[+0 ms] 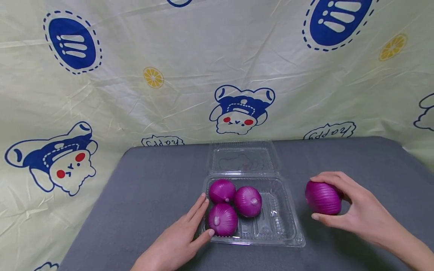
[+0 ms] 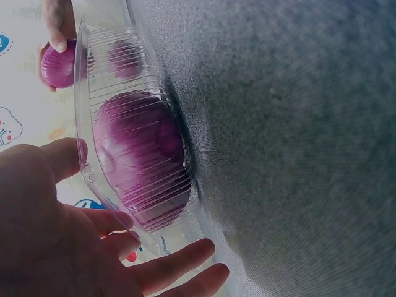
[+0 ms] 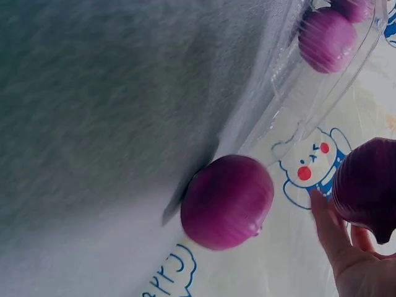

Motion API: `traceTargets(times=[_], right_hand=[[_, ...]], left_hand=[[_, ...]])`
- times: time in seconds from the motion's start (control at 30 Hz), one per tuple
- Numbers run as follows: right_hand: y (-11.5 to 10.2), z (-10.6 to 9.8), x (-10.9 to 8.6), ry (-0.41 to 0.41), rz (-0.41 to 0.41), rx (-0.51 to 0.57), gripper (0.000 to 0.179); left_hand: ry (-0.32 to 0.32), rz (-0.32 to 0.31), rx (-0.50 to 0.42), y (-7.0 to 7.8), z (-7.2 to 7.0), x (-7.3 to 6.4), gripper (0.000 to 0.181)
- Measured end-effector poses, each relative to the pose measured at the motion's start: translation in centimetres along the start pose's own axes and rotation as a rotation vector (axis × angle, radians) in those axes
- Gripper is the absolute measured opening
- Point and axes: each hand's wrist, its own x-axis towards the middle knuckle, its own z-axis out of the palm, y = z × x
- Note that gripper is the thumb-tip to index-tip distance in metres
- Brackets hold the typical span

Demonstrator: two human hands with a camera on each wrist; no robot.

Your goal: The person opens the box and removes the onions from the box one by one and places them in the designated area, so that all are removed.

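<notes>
Three purple onions (image 1: 249,202) sit at the left of a clear plastic clamshell box (image 1: 295,241) with its lid (image 1: 242,156) folded back. My left hand (image 1: 179,237) is at the box's left side, fingers extended, with the thumb at the rim in the left wrist view. To the right of the box, my right hand (image 1: 356,210) grips another purple onion (image 1: 322,197) between thumb and fingers, held up off the table. The right wrist view shows this held onion (image 3: 368,185) and a separate onion (image 3: 227,202) on the table, which the head view hides.
The box's right half shows its ribbed bottom (image 1: 271,210). Grey cloth covers the table (image 1: 162,180). A pale printed curtain (image 1: 190,105) hangs behind its far edge.
</notes>
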Motion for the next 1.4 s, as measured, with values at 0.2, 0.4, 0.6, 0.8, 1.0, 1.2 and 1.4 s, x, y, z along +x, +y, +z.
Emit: traceTargets(times=[0.2, 0.4, 0.6, 0.8, 1.0, 1.2, 1.4], right_hand=[[1.0, -1.0, -0.6, 0.023, -0.005, -0.044, 0.084], [2.0, -1.9, -1.5, 0.018, 0.107, -0.032, 0.076], [3.4, -2.8, -2.1, 0.035, 0.166, -0.077, 0.080], [5.7, -3.9, -2.6, 0.010, 0.255, -0.149, 0.077], [8.2, -4.8, -2.6, -0.010, 0.169, -0.208, 0.076], [10.5, -4.9, -2.2, -0.102, 0.179, -0.272, 0.075], [12.3, -4.7, -1.4, -0.186, 0.192, -0.340, 0.072]], left_hand=[[0.028, 0.018, 0.023, 0.0, 0.1, -0.2, 0.075], [0.007, 0.012, 0.009, 0.0, 0.0, -0.1, 0.076], [-0.001, 0.004, 0.004, 0.0, 0.1, 0.0, 0.077], [0.014, 0.019, 0.011, 0.0, 0.1, -0.1, 0.075], [0.000, 0.002, 0.011, 0.0, 0.1, 0.0, 0.077], [0.015, 0.012, 0.014, 0.0, 0.1, -0.1, 0.076], [0.017, 0.014, 0.022, 0.0, 0.2, -0.1, 0.076]])
